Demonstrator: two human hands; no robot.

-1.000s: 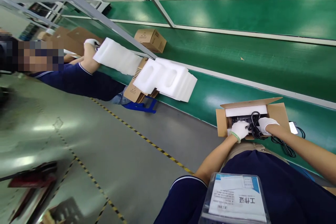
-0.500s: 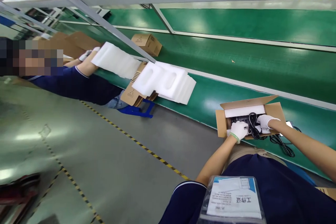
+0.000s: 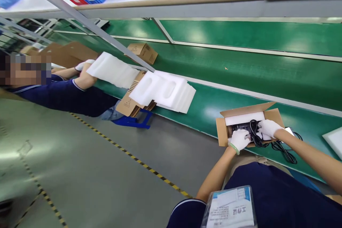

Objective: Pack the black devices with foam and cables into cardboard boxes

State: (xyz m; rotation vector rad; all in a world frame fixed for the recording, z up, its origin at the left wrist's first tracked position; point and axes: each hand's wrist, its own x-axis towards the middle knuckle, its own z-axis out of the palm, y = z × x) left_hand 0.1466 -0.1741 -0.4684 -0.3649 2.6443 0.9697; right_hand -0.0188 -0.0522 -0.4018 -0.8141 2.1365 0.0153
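"Our right hand has shifted closer to the black cord. Which step are we on?"

"Probably settling the cord, which lies across the open box near our desk's edge."

"Our grip?"

"Right fingers bend beside the cord, our left hand curls inside the box; we can't tell if either holds anything. Next likely calls for tucking the cord's loops below the rim."
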